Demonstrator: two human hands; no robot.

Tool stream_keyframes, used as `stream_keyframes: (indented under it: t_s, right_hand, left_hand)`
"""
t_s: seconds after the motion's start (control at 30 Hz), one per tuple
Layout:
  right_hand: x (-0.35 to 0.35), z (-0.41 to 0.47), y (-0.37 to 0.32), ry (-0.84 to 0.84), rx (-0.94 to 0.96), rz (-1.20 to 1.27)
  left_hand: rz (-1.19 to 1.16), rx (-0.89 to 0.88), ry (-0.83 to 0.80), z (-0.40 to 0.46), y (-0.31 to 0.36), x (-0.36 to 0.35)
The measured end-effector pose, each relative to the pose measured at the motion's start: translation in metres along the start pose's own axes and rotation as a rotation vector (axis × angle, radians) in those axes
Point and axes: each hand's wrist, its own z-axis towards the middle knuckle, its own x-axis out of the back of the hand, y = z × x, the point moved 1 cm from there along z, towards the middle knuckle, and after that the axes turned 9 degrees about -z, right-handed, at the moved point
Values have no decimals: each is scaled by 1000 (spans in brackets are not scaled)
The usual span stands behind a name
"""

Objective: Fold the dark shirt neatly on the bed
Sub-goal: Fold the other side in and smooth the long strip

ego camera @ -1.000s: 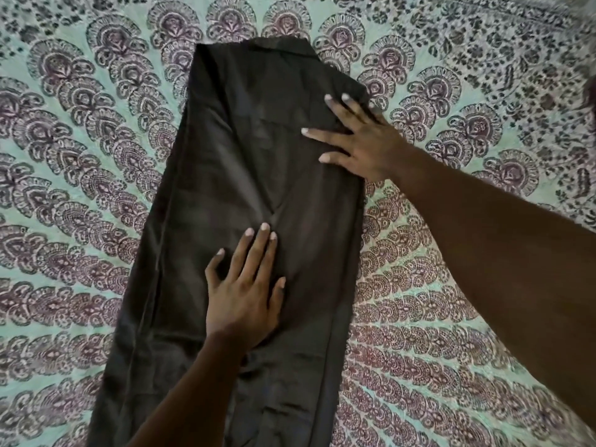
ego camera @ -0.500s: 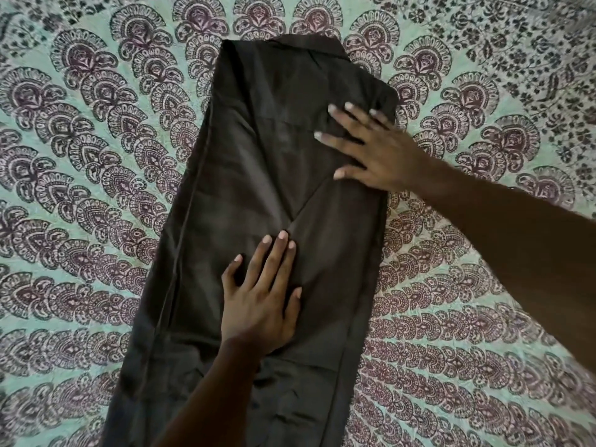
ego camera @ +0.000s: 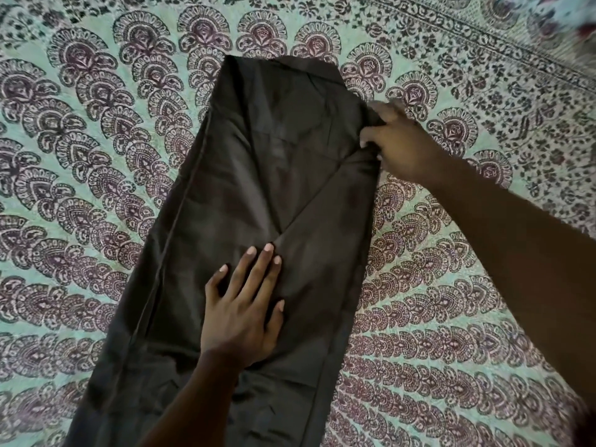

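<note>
The dark shirt [ego camera: 258,195] lies on the bed as a long narrow strip, its sides folded inward, collar end far from me. A diagonal fold edge runs across its middle. My left hand [ego camera: 242,308] rests flat on the shirt's lower middle, fingers spread, holding nothing. My right hand [ego camera: 396,143] is at the shirt's right edge near the top, its fingers curled and pinching the fabric of the folded sleeve there.
The bed is covered by a green sheet [ego camera: 96,156] printed with purple paisley arcs, spreading all around the shirt. A darker floral border [ego camera: 483,43] runs across the far right. The shirt's near end runs out of view at the bottom.
My right hand has slid from lying flat on the upper shirt to its right edge and closed on the fabric. My left hand stays pressed in place.
</note>
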Motion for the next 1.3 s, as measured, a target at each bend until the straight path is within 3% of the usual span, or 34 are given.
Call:
stream_keyframes:
  t_s: [0.2, 0.37, 0.63, 0.83, 0.97, 1.13, 1.2, 1.3]
  right_hand:
    - [36, 41, -17, -87, 53, -61]
    - [34, 50, -22, -44, 0, -75]
    - [-10, 29, -2, 170, -374, 380]
    - [-2, 36, 1, 124, -388, 413]
    - [-1, 33, 1, 265, -423, 439]
    - [-24, -35, -63, 651, -368, 203]
    - [-50, -65, -95, 572, -316, 188]
    - [-79, -75, -112, 323, -260, 59]
  left_hand:
    - [4, 2, -3, 0, -1, 0]
    - [7, -7, 4, -1, -2, 0]
    - [4, -4, 0, 0, -1, 0]
    - [6, 0, -6, -1, 0, 0]
    - [5, -4, -1, 1, 0, 1]
    - [-11, -3, 1, -1, 0, 2]
    - [-17, -3, -2, 0, 0, 2]
    - [-15, -1, -15, 0, 0, 2]
